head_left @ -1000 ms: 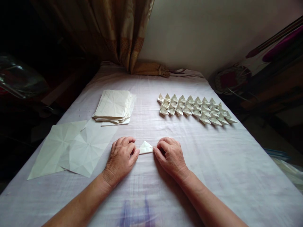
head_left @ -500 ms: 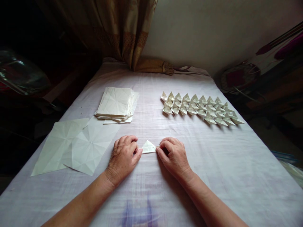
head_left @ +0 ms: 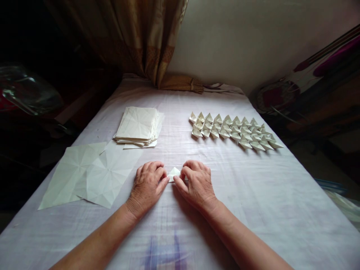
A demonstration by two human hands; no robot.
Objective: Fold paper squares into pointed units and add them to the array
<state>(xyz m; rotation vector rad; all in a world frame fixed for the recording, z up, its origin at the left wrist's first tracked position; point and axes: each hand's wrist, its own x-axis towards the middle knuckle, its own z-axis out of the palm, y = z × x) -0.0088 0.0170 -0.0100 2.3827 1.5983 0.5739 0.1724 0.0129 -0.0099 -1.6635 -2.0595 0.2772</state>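
Observation:
A small white folded paper (head_left: 174,173) with a pointed top lies between my two hands on the cloth. My left hand (head_left: 147,183) pinches its left end between thumb and curled fingers. On the other side, my right hand (head_left: 197,183) is closed over the paper's right part, thumb at its lower edge. The right hand's fingers partly hide the paper. Farther off to the right stand several folded paper boats (head_left: 230,131) in close rows.
A stack of creased paper squares (head_left: 137,123) lies beyond my left hand. Two creased sheets overlap nearer me, one of them this sheet (head_left: 67,176). A pale cloth (head_left: 253,210) covers the surface. A gold curtain (head_left: 157,48) hangs at the far edge.
My right hand has slid left along the folded paper and covers more of it. My left hand stays about where it was. The view has shifted slightly.

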